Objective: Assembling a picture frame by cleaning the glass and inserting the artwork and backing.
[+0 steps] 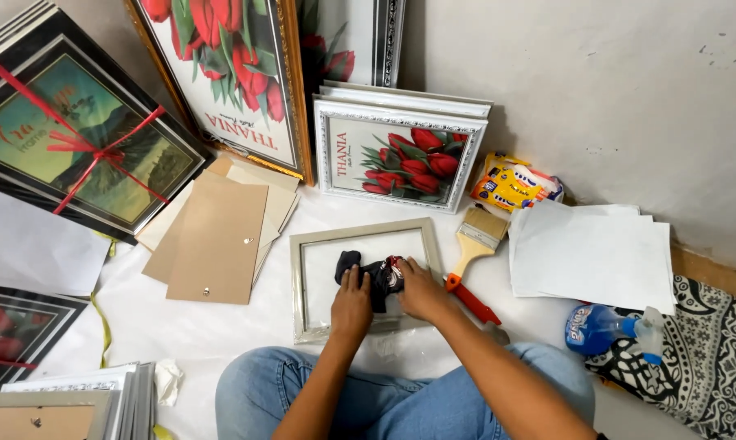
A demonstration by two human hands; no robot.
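On floor, both hands (388,295) press cloth (373,273).

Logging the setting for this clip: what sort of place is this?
Probably a small picture-framing workspace on a floor: framed flower prints lean on the wall, backing boards lie stacked, and both hands press a dark cloth onto an empty frame.

We see two bare forearms entering from the near edge, ending in the left hand (351,305) and the right hand (421,290), with no sleeves reaching the wrists and no watch, ring or bracelet that we can make out. Below them we see blue denim jeans (400,395) (faded paler over the knees), filling the near middle.
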